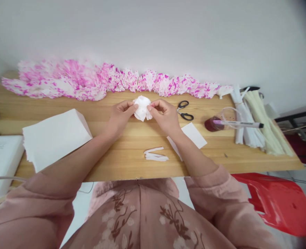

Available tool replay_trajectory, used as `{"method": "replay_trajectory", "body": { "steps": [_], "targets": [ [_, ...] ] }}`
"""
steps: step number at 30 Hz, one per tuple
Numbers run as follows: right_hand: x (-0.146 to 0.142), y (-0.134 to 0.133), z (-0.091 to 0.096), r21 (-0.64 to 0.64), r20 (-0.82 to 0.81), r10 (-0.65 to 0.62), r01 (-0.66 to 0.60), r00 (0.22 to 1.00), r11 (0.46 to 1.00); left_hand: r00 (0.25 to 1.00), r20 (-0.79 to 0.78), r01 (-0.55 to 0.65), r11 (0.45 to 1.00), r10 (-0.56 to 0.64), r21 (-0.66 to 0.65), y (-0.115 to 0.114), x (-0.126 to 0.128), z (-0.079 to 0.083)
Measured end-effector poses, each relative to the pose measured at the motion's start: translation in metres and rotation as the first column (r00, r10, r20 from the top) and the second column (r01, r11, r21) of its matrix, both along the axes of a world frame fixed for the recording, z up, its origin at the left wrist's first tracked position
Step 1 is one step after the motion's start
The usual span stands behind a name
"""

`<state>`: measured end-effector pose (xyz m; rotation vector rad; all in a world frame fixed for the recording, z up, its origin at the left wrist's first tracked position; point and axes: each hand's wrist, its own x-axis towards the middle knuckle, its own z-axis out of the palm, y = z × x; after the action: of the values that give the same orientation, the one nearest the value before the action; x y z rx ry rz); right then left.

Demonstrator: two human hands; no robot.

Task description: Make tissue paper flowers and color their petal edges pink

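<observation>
A white tissue-paper flower (142, 108) is held above the middle of the table, its layers ruffled into a small round puff. My left hand (120, 116) pinches its left edge between thumb and fingers. On the opposite edge, my right hand (165, 116) grips it the same way. Black-handled scissors (186, 110) lie just right of my right hand. Below the hands are several thin white paper strips (156, 154). A white paper sheet (194, 135) lies partly hidden under my right forearm.
Along the wall runs a row of pink-speckled paper flowers (147, 81). White paper is stacked (56, 136) at left, beside a white box-like device (3, 162). At right stand a cup of dark red liquid (212, 125), a marker (238, 123) and bundled pale strips (261, 121). A red stool (285, 200) is below.
</observation>
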<state>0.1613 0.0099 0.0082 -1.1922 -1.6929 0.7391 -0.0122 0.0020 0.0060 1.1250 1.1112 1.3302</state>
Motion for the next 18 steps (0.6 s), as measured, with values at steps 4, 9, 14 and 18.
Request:
{"method": "replay_trajectory", "body": {
  "steps": [4,9,14,18],
  "targets": [
    [0.0003,-0.0007,0.0034,0.096,0.078,0.024,-0.032,0.997,0.995,0.987,-0.163,0.01,0.996,0.006,0.094,-0.0022,0.0008,-0.0016],
    [-0.0012,-0.003,0.0056,0.213,0.216,-0.001,-0.046,0.976,0.976,0.9,-0.429,0.034,0.971,0.074,0.238,-0.008,0.0012,0.0016],
    [-0.0018,-0.0022,0.0054,0.045,0.031,-0.039,0.037,0.999,0.998,0.899,-0.428,0.023,0.965,0.095,0.262,-0.0083,0.001,0.0028],
    [-0.0011,0.0017,0.0037,-0.196,-0.214,-0.045,0.002,0.976,0.981,0.979,-0.202,0.005,0.992,0.022,0.13,-0.0028,0.0013,-0.0016]
  ]
}}
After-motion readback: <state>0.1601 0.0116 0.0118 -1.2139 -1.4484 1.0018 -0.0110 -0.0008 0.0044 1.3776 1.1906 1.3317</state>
